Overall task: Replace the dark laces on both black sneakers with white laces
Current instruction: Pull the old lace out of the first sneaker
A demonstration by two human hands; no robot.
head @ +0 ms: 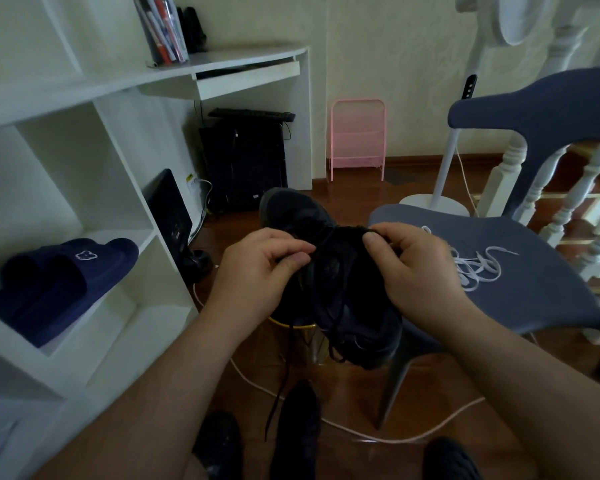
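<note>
Both hands (257,268) apparently around sneaker (347,299)

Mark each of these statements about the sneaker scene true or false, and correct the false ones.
1. Both hands grip the black sneaker. True: the left hand and right hand hold it at its lacing.
2. The white laces are threaded into the sneaker. False: they lie loose on the blue chair.
3. A dark lace dangles below the sneaker. True.
4. The navy slippers lie on the floor. False: they sit on a white shelf.
</note>
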